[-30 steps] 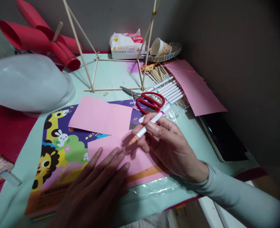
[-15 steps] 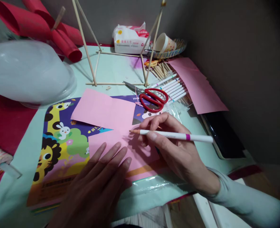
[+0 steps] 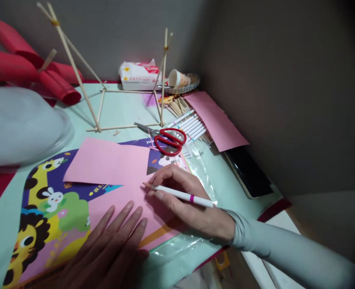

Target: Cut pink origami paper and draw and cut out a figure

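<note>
While the left hand (image 3: 105,249) lies flat on pink paper (image 3: 120,188), the right hand's (image 3: 189,204) grip pinches a pen (image 3: 180,195).

Matt pink paper (image 3: 114,168) is lying on a glossy printed mat (image 3: 45,200) beside crinkly clear plastic film (image 3: 195,160). The marker (image 3: 180,195) is showing smooth white plastic, the scissors (image 3: 168,140) red plastic handles, and bare wooden sticks (image 3: 75,68) are looking dull.

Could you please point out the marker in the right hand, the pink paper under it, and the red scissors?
marker (image 3: 180,195): head view, on its white barrel.
pink paper (image 3: 105,162): head view, on its upper flap.
red scissors (image 3: 169,140): head view, on the handles.
</note>
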### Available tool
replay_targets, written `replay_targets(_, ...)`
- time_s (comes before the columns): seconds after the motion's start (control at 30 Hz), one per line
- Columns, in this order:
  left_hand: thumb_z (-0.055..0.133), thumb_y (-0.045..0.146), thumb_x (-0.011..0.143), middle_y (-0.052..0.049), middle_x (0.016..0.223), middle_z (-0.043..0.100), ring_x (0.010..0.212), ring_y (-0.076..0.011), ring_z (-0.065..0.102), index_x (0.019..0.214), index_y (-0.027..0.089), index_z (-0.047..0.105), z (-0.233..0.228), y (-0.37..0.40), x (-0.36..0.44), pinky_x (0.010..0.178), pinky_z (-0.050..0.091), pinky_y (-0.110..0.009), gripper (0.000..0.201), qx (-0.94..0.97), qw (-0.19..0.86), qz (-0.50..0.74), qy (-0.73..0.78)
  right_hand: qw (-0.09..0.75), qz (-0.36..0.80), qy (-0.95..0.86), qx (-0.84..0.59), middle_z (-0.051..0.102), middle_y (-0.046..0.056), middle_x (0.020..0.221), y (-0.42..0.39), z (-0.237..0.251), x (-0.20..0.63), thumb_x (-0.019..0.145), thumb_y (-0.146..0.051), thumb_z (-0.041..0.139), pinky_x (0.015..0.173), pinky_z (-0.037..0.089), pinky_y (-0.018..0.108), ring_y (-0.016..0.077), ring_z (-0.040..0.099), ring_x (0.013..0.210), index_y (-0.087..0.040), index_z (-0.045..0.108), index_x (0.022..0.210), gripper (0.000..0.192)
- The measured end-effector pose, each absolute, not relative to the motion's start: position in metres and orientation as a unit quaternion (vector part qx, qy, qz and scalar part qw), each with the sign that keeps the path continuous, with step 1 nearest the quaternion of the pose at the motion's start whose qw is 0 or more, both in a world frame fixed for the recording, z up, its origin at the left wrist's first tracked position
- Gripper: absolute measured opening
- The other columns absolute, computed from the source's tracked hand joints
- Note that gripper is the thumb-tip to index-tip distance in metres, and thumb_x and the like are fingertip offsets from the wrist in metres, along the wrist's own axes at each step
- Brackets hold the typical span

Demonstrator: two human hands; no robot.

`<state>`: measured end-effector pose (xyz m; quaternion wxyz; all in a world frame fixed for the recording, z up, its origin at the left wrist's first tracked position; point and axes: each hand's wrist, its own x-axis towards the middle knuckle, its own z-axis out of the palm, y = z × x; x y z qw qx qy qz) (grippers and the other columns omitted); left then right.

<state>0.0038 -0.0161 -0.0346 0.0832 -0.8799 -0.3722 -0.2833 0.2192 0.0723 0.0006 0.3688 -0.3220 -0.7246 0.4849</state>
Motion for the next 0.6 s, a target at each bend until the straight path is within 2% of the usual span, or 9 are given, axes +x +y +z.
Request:
replay_targets(0.1,0.051,0.021,0.096,-0.009,0.128,0.069,0.132,-0.024,0.055,0.128,0.015,0.058,-0.039,-0.015,0.003,0.117,0.039,-0.042,0.033,-0.869,0.134,-0.303,-0.367,0.362,0.465,-0.767,-0.254,0.069,0.009,0.1,0.078,0.016,0.224,0.102,-0.019,0.04,0.083,0.054,0.032,0.0152,0.068,0.086,-0.015,0.059,0.108,0.021)
replay_targets(0.23,0.049,0.024,0.099,-0.005,0.12,0.072,0.122,-0.019,0.062,0.126,0.015,0.061,-0.034,-0.018,0.009,0.122,0.03,-0.036,0.031,-0.862,0.142,-0.262,-0.409,0.278,0.323,-0.879,-0.214,0.065,0.014,0.121,0.087,0.028,0.218,0.101,-0.018,0.044,0.1,0.047,0.038,0.0216,0.06,0.115,-0.014,0.059,0.118,0.023)
replay_targets(0.3,0.052,0.026,0.098,-0.003,0.117,0.073,0.119,-0.0185,0.064,0.126,0.015,0.062,-0.033,-0.02,0.01,0.124,0.024,-0.036,0.031,-0.868,0.126,-0.243,-0.415,0.22,0.24,-0.919,-0.22,0.062,0.014,0.13,0.093,0.023,0.21,0.103,-0.022,0.044,0.105,0.041,0.042,0.0233,0.057,0.122,-0.015,0.057,0.123,0.024)
replay_targets(0.37,0.054,0.025,0.097,-0.001,0.11,0.074,0.114,-0.018,0.066,0.126,0.017,0.063,-0.033,-0.024,0.01,0.125,0.021,-0.038,0.031,-0.87,0.127,-0.243,-0.41,0.173,0.178,-0.942,-0.225,0.062,0.012,0.13,0.098,0.015,0.201,0.104,-0.027,0.047,0.109,0.035,0.046,0.025,0.055,0.125,-0.016,0.057,0.123,0.024)
replay_targets(0.47,0.049,0.013,0.096,0.0,0.099,0.074,0.106,-0.017,0.069,0.122,0.018,0.065,-0.036,-0.033,0.01,0.125,0.021,-0.042,0.031,-0.87,0.145,-0.238,-0.407,0.143,0.142,-0.953,-0.227,0.063,0.009,0.127,0.104,0.006,0.196,0.103,-0.031,0.051,0.113,0.027,0.048,0.0252,0.055,0.126,-0.017,0.057,0.122,0.025)
replay_targets(0.6,0.04,0.003,0.096,0.001,0.089,0.073,0.098,-0.0139,0.069,0.109,0.018,0.068,-0.034,-0.047,0.006,0.125,0.023,-0.04,0.034,-0.852,0.162,-0.238,-0.437,0.139,0.138,-0.952,-0.234,0.065,0.007,0.122,0.107,0.004,0.201,0.103,-0.024,0.049,0.111,0.026,0.045,0.0222,0.057,0.12,-0.018,0.057,0.12,0.02)
